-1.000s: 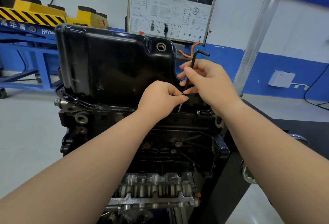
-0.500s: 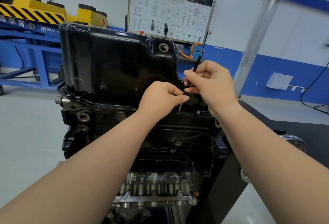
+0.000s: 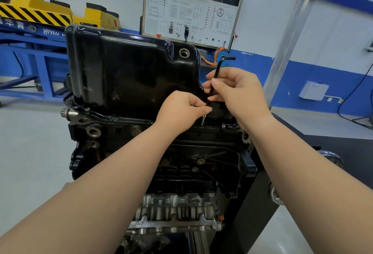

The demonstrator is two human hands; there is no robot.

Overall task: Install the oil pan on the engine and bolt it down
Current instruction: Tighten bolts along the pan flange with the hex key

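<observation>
though blurry, "hvy…" on blue stand (image 3: 40,51); left hand (image 3: 181,110), right hand (image 3: 240,92): grip tight on hex key (image 3: 217,70) by oil pan (image 3: 125,72)

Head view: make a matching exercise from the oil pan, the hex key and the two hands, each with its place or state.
Things:
1. oil pan
2. hex key
3. left hand
4. right hand

Places or states:
A. holds the key's upper shaft
B. black, sits on the engine
C. pinches the key's lower end
D. nearly upright, short arm on top

Pairs: 1-B, 2-D, 3-C, 4-A
</observation>
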